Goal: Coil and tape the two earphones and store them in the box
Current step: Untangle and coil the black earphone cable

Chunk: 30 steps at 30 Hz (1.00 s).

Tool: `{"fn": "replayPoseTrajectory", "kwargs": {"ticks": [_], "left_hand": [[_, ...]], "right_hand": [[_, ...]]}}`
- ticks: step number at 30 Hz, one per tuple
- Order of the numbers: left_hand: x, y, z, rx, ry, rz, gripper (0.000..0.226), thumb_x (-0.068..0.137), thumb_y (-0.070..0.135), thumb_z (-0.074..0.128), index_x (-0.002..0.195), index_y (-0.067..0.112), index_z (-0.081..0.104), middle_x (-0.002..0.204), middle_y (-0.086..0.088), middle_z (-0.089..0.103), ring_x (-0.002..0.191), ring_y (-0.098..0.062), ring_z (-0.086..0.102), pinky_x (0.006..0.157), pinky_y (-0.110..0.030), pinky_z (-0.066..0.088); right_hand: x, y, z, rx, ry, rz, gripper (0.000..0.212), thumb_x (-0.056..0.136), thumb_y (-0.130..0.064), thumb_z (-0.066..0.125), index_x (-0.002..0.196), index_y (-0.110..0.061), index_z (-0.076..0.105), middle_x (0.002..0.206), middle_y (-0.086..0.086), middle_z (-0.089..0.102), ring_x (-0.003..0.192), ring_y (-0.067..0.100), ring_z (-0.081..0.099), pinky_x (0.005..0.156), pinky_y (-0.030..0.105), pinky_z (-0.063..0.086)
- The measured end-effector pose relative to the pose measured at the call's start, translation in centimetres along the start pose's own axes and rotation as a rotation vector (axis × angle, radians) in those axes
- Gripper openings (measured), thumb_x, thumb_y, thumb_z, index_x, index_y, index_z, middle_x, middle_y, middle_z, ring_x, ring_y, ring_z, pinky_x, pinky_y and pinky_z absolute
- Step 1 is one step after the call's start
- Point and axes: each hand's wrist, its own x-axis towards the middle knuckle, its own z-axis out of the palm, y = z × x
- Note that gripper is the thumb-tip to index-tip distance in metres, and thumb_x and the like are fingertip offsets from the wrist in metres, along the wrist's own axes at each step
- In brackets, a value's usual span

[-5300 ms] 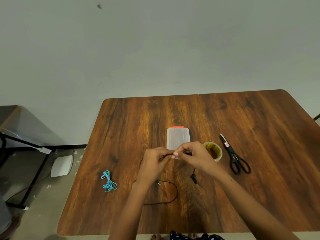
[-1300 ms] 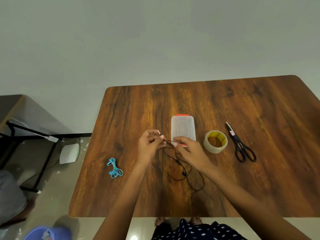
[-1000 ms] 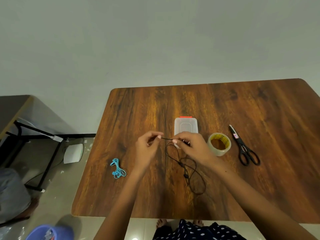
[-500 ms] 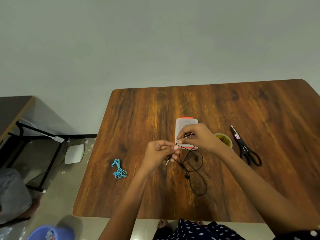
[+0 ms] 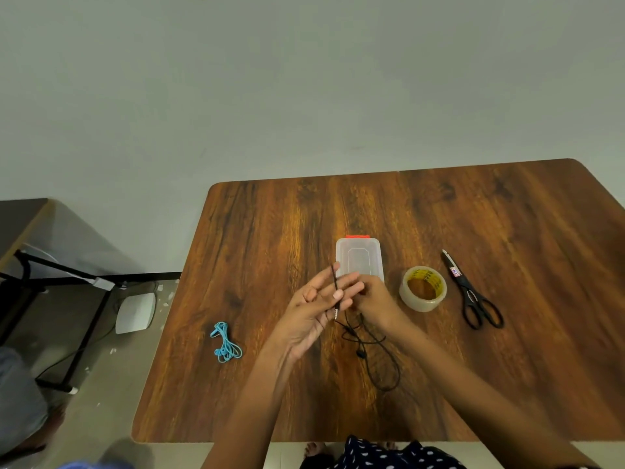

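Now I'm watching the left hand (image 5: pixel 316 308) held palm-up with fingers stretched straight, and the black earphone (image 5: pixel 367 336) cable runs across those fingers, its silver plug poking out at the thumb side. Right beside it, touching, the right hand (image 5: pixel 372 299) has its fingers curled on the same cable. From between the hands the cord drops onto the table (image 5: pixel 507 367) in loose loops toward me. Just beyond the fingertips sits the clear box (image 5: pixel 359 260), lid on, with an orange latch. Off to the left hand's outer side lies the blue earphone (image 5: pixel 225 343), bundled. Past the right hand I see the tape roll (image 5: pixel 423 288), then scissors (image 5: pixel 473 294).
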Motion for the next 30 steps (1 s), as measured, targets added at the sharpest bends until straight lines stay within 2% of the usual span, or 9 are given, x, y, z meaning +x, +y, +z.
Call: {"fn": "replayPoseTrajectory", "kwargs": {"ticks": [3,5,8,13,17,20,25,28,30], "left_hand": [[0.5,0.1,-0.3,0.045,0.055,0.053,0.078,0.083,-0.008,0.053,0.149,0.012,0.018,0.129,-0.021,0.058,0.115,-0.031,0.06,0.078,-0.027,0.058],[1.0,0.0,-0.6,0.096,0.1,0.086,0.081,0.086,-0.011,0.051,0.151,0.016,0.009,0.129,-0.02,0.059,0.116,-0.032,0.06,0.083,-0.031,0.058],[1.7,-0.1,-1.2,0.159,0.187,0.124,0.082,0.089,-0.013,0.047,0.152,0.018,0.004,0.126,-0.019,0.061,0.116,-0.031,0.06,0.093,-0.037,0.053],[1.5,-0.1,-2.1,0.274,0.2,0.055,0.09,0.086,-0.006,0.055,0.152,0.022,0.0,0.122,-0.017,0.064,0.111,-0.03,0.063,0.08,-0.033,0.058],[1.3,-0.4,-2.6,0.277,0.214,0.014,0.089,0.09,-0.009,0.049,0.151,0.021,-0.008,0.125,-0.026,0.059,0.111,-0.031,0.063,0.091,-0.039,0.054],[1.2,-0.8,-3.0,0.268,0.193,-0.024,0.086,0.092,-0.01,0.045,0.151,0.023,-0.007,0.123,-0.028,0.059,0.106,-0.029,0.066,0.088,-0.038,0.055],[0.7,-1.1,-3.3,0.359,0.073,-0.156,0.084,0.092,-0.011,0.045,0.151,0.024,-0.004,0.116,-0.021,0.065,0.092,-0.026,0.07,0.084,-0.038,0.057],[0.1,-1.0,-3.6,0.305,-0.016,-0.221,0.085,0.087,-0.009,0.049,0.151,0.023,0.003,0.123,-0.027,0.06,0.109,-0.036,0.063,0.09,-0.044,0.054],[-0.2,-0.8,-3.7,0.279,-0.108,-0.241,0.078,0.088,-0.009,0.046,0.15,0.023,0.01,0.128,-0.029,0.055,0.119,-0.039,0.055,0.095,-0.045,0.051]], "right_hand": [[-0.9,0.2,0.9,-0.074,-0.083,-0.016,0.025,0.092,-0.002,0.052,0.075,-0.017,0.064,0.06,-0.008,0.065,0.053,0.004,0.058,0.053,0.017,0.046],[-1.4,0.1,1.4,-0.162,-0.152,-0.041,0.024,0.094,-0.007,0.052,0.075,-0.019,0.061,0.061,-0.008,0.064,0.047,0.001,0.055,0.049,0.012,0.042],[-1.6,-0.1,1.5,-0.359,-0.212,-0.096,0.022,0.095,-0.017,0.054,0.074,-0.015,0.06,0.066,-0.002,0.064,0.055,0.002,0.055,0.057,0.014,0.041],[-1.2,-0.4,0.4,-0.725,-0.203,-0.2,0.021,0.091,-0.029,0.059,0.081,-0.014,0.069,0.075,0.001,0.068,0.063,0.008,0.052,0.052,0.019,0.033],[-0.9,-1.0,-0.8,-0.844,-0.326,-0.191,0.021,0.087,-0.033,0.062,0.08,-0.014,0.069,0.071,-0.002,0.065,0.064,0.011,0.055,0.051,0.021,0.034],[-1.0,-1.3,-0.6,-0.887,-0.409,-0.217,0.019,0.089,-0.031,0.06,0.084,-0.015,0.069,0.079,-0.001,0.067,0.067,0.008,0.052,0.057,0.023,0.035],[-0.1,-2.4,-2.0,-0.889,-0.343,-0.208,0.016,0.082,-0.04,0.068,0.089,-0.028,0.075,0.08,-0.01,0.071,0.066,-0.001,0.053,0.052,0.012,0.031],[0.7,-3.1,-3.1,-0.752,-0.338,-0.18,0.009,0.079,-0.034,0.072,0.083,-0.027,0.076,0.077,-0.012,0.072,0.068,-0.002,0.059,0.058,0.009,0.038],[1.0,-3.4,-3.4,-0.66,-0.321,-0.18,0.005,0.078,-0.03,0.073,0.081,-0.026,0.076,0.078,-0.011,0.072,0.073,-0.001,0.062,0.064,0.015,0.046]]}}
